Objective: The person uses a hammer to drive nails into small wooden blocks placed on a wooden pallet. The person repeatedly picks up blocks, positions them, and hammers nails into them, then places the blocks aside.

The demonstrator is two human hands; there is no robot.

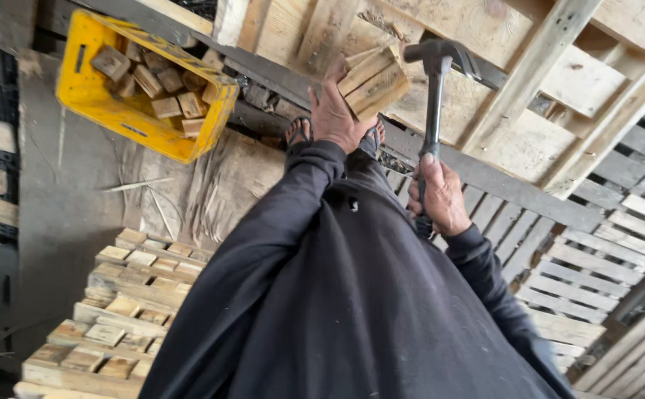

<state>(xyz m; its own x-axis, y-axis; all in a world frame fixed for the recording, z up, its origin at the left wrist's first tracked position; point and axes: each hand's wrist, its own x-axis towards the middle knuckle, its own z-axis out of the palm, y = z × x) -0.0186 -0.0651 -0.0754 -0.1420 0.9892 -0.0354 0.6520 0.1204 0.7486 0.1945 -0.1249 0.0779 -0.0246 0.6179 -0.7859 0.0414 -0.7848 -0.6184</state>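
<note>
Left hand [335,111] grip closed on two wood blocks [372,77]; right hand [440,196] grips one hammer [435,89]; one yellow crate [93,92].

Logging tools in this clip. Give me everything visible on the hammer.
The hammer is a claw hammer with a dark metal head and a slim dark shaft, seemingly all steel. It stands nearly upright in the picture, head at the top, claw pointing right. The right hand is closed around the lower grip, hiding most of it. The head sits just right of the wooden blocks held by the left hand, apparently without touching them. Pale pallet boards lie behind it.
</note>
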